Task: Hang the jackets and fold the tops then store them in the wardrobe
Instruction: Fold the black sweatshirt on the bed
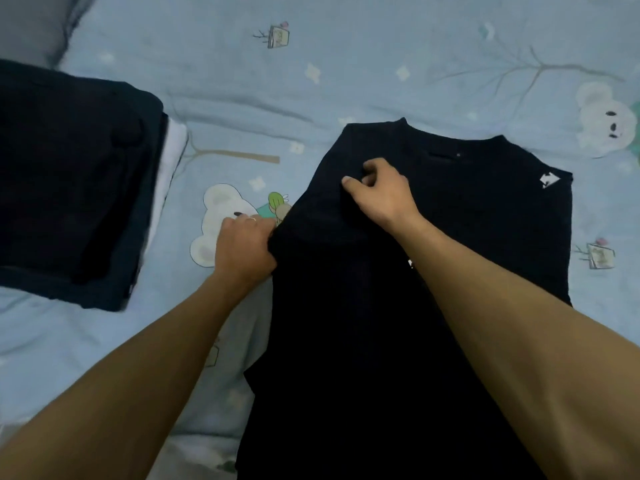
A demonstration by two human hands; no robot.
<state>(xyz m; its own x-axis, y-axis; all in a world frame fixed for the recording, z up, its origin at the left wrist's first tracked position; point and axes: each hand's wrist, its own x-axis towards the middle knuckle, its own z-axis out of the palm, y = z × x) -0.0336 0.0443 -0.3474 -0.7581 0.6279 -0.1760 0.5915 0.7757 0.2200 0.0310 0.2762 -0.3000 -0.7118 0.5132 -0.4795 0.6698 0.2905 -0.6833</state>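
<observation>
A black top (467,216) lies spread on the bed, collar at the far end, with a small white logo near its right shoulder. Its left side is turned in over the body. My left hand (242,247) grips the left folded edge of the top at mid height. My right hand (379,190) pinches the fabric near the left shoulder, just below the collar. Both forearms reach in from the bottom of the view.
A pile of folded dark tops (69,181) with a white one underneath sits at the left of the bed. The light blue bedsheet (346,64) with bear and tree prints covers the rest. A grey pillow (31,22) lies at the top left corner.
</observation>
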